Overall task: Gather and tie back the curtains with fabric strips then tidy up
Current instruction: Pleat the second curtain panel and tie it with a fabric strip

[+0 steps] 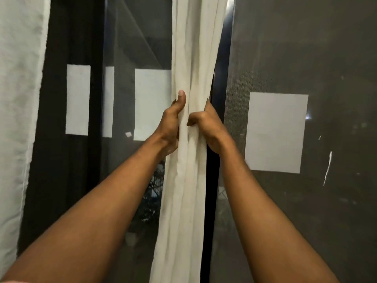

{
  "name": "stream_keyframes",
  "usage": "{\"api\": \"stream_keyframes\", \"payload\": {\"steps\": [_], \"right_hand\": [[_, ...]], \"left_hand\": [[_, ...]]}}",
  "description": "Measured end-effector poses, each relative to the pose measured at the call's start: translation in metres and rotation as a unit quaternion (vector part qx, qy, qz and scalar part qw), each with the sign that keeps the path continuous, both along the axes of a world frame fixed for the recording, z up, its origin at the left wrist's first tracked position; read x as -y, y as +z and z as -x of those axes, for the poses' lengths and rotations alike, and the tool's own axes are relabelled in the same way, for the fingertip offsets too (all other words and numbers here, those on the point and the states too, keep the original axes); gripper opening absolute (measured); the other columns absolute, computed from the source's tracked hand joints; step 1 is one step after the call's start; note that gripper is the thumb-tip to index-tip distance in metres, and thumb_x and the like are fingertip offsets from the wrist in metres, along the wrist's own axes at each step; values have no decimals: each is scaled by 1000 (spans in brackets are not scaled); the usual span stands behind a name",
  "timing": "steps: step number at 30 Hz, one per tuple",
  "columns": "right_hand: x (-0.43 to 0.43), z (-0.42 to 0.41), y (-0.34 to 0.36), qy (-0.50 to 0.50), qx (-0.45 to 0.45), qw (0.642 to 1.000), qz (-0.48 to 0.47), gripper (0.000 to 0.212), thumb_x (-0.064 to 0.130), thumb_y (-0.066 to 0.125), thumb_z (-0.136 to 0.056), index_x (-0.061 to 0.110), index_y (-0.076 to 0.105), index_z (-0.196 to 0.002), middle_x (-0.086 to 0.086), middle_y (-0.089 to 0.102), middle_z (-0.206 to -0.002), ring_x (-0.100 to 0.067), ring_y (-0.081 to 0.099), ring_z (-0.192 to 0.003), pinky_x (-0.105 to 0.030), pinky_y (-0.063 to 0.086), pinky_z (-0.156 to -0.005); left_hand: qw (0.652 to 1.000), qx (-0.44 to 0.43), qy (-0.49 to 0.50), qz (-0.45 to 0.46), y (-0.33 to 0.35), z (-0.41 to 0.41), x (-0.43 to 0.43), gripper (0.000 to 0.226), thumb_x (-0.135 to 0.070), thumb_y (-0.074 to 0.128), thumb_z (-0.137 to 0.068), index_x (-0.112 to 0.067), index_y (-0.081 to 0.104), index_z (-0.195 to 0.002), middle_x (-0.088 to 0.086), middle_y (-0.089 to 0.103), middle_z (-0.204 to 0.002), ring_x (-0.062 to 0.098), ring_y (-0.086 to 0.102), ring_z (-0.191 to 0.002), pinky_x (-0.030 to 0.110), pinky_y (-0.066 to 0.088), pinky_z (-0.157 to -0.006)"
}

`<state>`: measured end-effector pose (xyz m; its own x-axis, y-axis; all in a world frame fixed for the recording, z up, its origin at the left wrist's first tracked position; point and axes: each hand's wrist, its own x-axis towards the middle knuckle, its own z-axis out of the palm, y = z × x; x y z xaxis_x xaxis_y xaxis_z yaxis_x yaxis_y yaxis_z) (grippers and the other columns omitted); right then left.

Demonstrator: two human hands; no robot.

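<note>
A cream curtain [189, 48] hangs bunched into a narrow column in front of the dark window, at the middle of the view. My left hand [172, 123] grips its left side, thumb pointing up along the folds. My right hand [210, 127] grips its right side at the same height, fingers wrapped behind the cloth. The two hands squeeze the gathered folds between them. No fabric strip is in sight.
A second pale curtain [18, 99] hangs along the left edge. Behind are dark glass panes with a black frame [212, 201] and a mesh screen [306, 48] on the right. White paper sheets [275, 131] are stuck on the panes.
</note>
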<state>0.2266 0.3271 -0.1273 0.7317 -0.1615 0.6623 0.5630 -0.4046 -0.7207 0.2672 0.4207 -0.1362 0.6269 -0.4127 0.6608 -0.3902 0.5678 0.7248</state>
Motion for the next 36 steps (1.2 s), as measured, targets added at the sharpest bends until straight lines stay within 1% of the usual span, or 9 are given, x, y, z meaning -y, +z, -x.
{"api": "stream_keyframes", "payload": {"steps": [4, 9, 13, 15, 18, 25, 28, 31, 36], "right_hand": [[-6, -5, -34, 36, -18, 999, 5, 67, -5, 49, -78, 16, 40, -141, 3, 59, -125, -9, 59, -111, -20, 53, -82], [-10, -14, -74, 40, -56, 998, -10, 83, 4, 45, -75, 14, 19, -153, 0, 29, -156, -11, 26, -142, -27, 28, -115], [-12, -13, -106, 40, -90, 995, -26, 73, 3, 42, -64, 4, 44, -136, -9, 54, -134, -16, 48, -127, -26, 42, -103], [-12, -8, -127, 50, -108, 992, -37, 61, 2, 43, -62, 11, 51, -122, -12, 61, -121, -18, 56, -116, -34, 49, -98], [-11, -2, -161, 73, -148, 986, -29, 54, -8, 46, -68, 15, 53, -117, -9, 61, -118, -21, 56, -115, -40, 52, -93], [-5, -18, -231, 57, -213, 975, -17, 94, 1, 50, -53, 9, 34, -146, -11, 55, -134, -24, 55, -119, -19, 48, -69], [3, -19, -241, 45, -196, 979, -21, 78, -13, 47, -66, 8, 44, -141, -5, 59, -130, -11, 57, -113, -15, 48, -72], [14, -26, -248, 20, -158, 982, -96, 71, -25, 40, -76, 7, 50, -138, -3, 57, -134, -10, 53, -123, -28, 49, -98], [39, -34, -260, -58, -147, 962, -223, 42, -15, 49, -88, 11, 61, -119, -4, 66, -110, -19, 65, -96, -32, 55, -77]], "left_hand": [[1000, -10, -8, -13, -33, 3, 6, 58, -53, 27, -99, -13, 54, -133, 5, 65, -124, 18, 58, -119, 37, 42, -108], [998, -30, -10, -52, -70, 2, 10, 53, -52, 30, -98, -20, 52, -134, -4, 58, -133, 3, 49, -126, 21, 37, -104], [990, -71, -29, -117, -99, -5, 9, 35, -34, 37, -102, -15, 65, -92, -8, 69, -78, 1, 65, -82, 14, 49, -73], [987, -74, -9, -145, -115, -7, 7, 30, -27, 44, -100, -4, 65, -100, -10, 65, -68, 2, 63, -70, 15, 49, -64], [983, -77, 66, -155, -138, -7, 8, 38, -21, 54, -96, -4, 50, -129, -9, 65, -87, 4, 63, -83, 14, 51, -70], [954, -56, 240, -168, -194, -10, 12, 34, -15, 51, -96, -18, 51, -130, -5, 63, -111, 10, 59, -104, 21, 45, -90], [949, -43, 262, -172, -207, -11, 11, 35, -17, 49, -98, -15, 50, -133, 0, 63, -120, 12, 59, -110, 26, 46, -97], [940, -48, 290, -175, -214, -14, 8, 32, -11, 47, -98, -10, 52, -130, 2, 62, -117, 13, 59, -104, 23, 46, -92], [927, -39, 307, -211, -229, -18, -2, 37, -6, 49, -96, -5, 50, -133, -4, 55, -114, 8, 51, -106, 16, 38, -87]]}}
